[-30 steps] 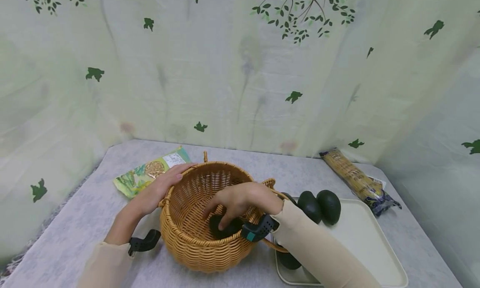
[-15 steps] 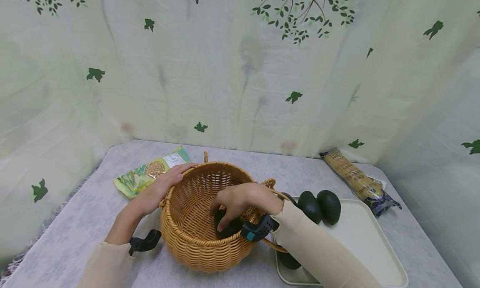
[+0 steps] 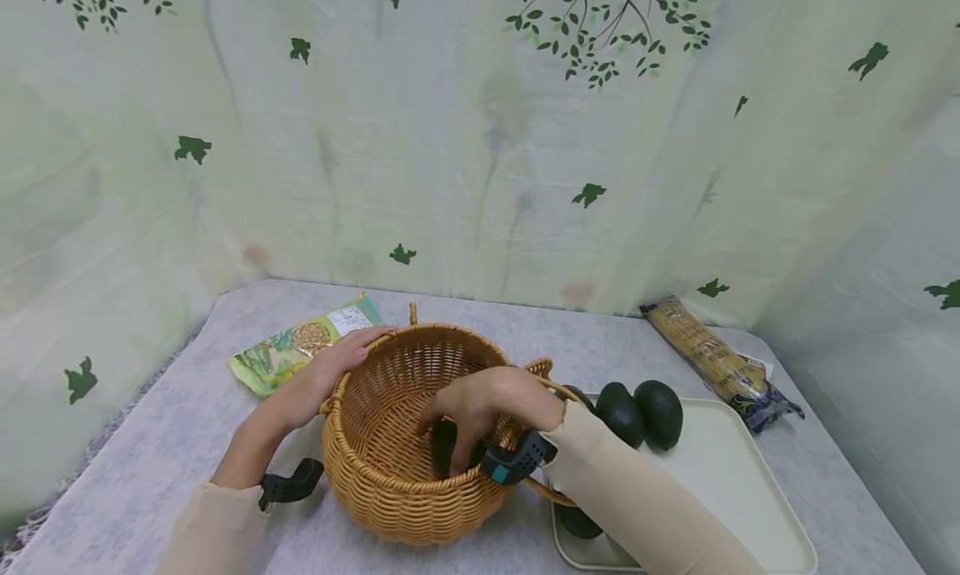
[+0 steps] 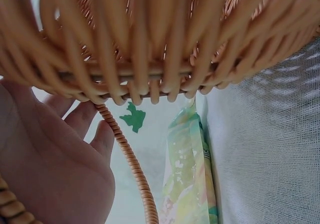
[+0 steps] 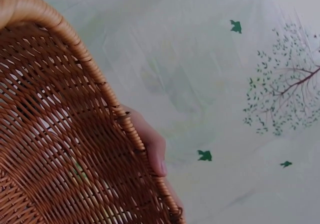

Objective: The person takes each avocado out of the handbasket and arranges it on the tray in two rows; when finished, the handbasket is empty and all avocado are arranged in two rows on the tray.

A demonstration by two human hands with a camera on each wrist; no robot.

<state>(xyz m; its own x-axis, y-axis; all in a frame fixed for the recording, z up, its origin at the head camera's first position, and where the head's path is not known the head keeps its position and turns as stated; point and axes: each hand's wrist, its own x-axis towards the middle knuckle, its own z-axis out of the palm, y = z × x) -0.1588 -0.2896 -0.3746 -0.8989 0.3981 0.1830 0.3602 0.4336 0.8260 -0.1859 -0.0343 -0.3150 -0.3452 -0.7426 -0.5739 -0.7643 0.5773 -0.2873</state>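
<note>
A round wicker basket stands on the cloth in the head view, its opening tilted up toward me. My left hand rests along the basket's far left rim from outside, fingers fairly straight. In the left wrist view its palm lies beside the weave and a wicker handle. Inside the basket, my right hand grips a dark green avocado between thumb and fingers, near the right wall. Much of that avocado is hidden by the hand. The right wrist view shows the basket's inner wall, without the right hand.
On the right, a cream tray holds several avocados, partly covered by my right sleeve. A green food packet lies behind my left hand. A pack of noodles lies at the back right. A printed curtain stands behind.
The avocado under my right hand has shifted slightly right inside the basket and turned, with the thumb moving lower over it. My left hand and the basket stay put.
</note>
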